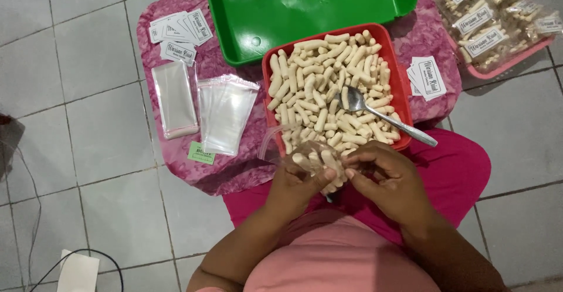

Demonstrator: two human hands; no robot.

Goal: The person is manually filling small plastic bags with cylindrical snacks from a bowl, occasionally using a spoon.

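Observation:
My left hand and my right hand are together over my lap, both gripping a small clear plastic bag filled with pale stick-shaped snacks. Just beyond the hands stands a red tray heaped with the same pale sticks. A metal spoon lies on the pile, its handle reaching over the tray's right front corner.
An empty green tray sits behind the red one on a pink patterned cloth. Stacks of clear empty bags and paper labels lie left; more labels right. A pink tray of filled packs stands far right. A cable crosses the tiled floor.

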